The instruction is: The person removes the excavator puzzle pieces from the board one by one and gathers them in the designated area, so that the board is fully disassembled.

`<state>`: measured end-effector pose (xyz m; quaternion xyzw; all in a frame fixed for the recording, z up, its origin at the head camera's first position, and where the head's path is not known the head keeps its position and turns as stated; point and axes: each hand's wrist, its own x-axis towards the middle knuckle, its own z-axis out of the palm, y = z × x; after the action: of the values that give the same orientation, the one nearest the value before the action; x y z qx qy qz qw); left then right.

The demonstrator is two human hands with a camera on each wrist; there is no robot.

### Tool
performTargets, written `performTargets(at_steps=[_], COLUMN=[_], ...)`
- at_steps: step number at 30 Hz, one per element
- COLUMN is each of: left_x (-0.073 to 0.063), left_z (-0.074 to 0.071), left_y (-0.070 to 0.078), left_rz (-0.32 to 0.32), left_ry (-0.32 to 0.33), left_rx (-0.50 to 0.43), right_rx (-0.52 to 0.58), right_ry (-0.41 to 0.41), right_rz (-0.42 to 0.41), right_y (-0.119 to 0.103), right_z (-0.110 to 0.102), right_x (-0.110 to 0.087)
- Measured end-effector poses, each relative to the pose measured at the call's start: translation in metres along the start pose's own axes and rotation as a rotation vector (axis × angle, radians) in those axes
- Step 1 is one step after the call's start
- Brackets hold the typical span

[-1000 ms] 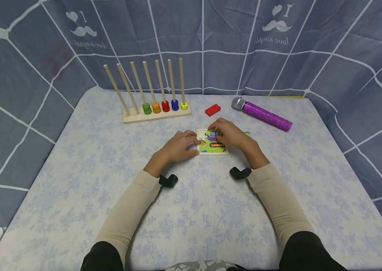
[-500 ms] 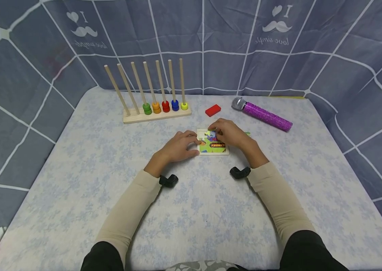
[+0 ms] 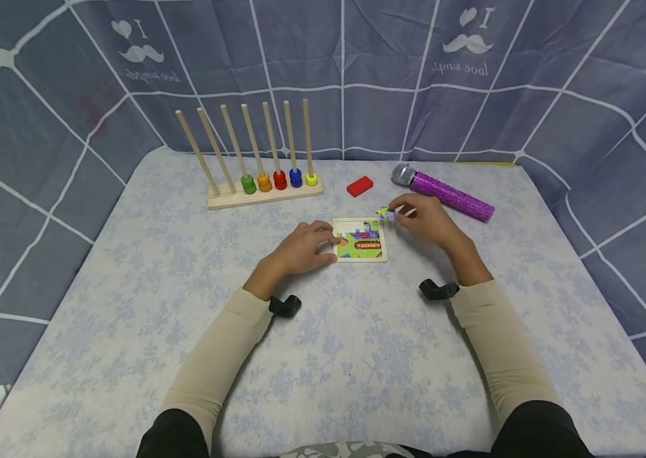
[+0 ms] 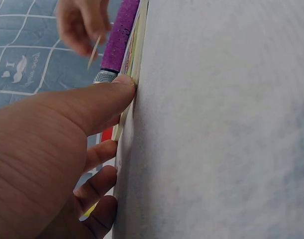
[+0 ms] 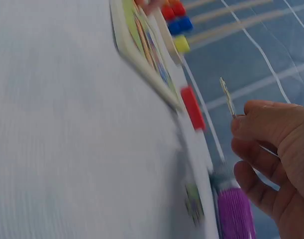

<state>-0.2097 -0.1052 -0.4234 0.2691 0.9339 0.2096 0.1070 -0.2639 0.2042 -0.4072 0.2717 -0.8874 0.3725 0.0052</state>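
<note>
A wooden-framed jigsaw puzzle point(image 3: 360, 253) with a colourful vehicle picture lies flat mid-table. Bare tray shows along its far side. My left hand point(image 3: 302, 248) holds the frame's left edge; in the left wrist view its thumb point(image 4: 104, 99) and index finger meet the rim. Beyond the far right corner, my right hand point(image 3: 424, 219) pinches a green and purple puzzle piece point(image 3: 386, 214), raised off the table. The right wrist view shows that piece point(image 5: 227, 97) edge-on between thumb and finger. A blurred loose puzzle piece point(image 5: 194, 204) lies on the cloth there, hidden in the head view.
Behind the puzzle lies a red block point(image 3: 359, 186). To its right is a purple glitter microphone point(image 3: 453, 197). A wooden peg rack point(image 3: 265, 199) with coloured rings stands back left. A grey-blue patterned curtain point(image 3: 380, 121) borders the table.
My right hand has lifted a piece from the puzzle's far part and moved right with it, uncovering bare tray. The left hand stays in place.
</note>
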Motion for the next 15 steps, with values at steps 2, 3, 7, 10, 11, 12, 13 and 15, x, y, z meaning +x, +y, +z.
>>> performTargets(at_steps=[2,3,7,10,11,12,13,15], left_x=[-0.001,-0.001,-0.002,-0.002,-0.001,-0.001,0.0,0.001], left_z=[0.0,-0.001,-0.002,-0.001,-0.001,-0.001,0.0,0.001], left_y=[0.001,0.001,0.001,0.001,0.0,0.0,0.0,0.0], left_rz=[-0.008,-0.014,-0.024,-0.017,-0.016,-0.016,-0.015,-0.013], left_ry=[0.002,0.003,0.0,0.002,0.003,0.005,0.008,0.011], left_rx=[0.0,0.0,0.0,-0.004,-0.007,-0.013,-0.015,-0.02], right_rx=[-0.029,-0.047,-0.1,-0.14,-0.149,-0.156,-0.164,-0.161], right_ry=[0.025,0.033,0.036,0.034,0.036,0.043,0.052,0.072], right_rz=[0.033,0.055,0.169,0.212,0.216,0.216,0.215,0.214], right_y=[0.012,0.019,0.041,0.053,0.055,0.058,0.06,0.064], right_z=[-0.016,-0.023,-0.045,-0.049,-0.048,-0.047,-0.046,-0.042], right_x=[-0.013,-0.02,-0.048,-0.064,-0.067,-0.07,-0.072,-0.075])
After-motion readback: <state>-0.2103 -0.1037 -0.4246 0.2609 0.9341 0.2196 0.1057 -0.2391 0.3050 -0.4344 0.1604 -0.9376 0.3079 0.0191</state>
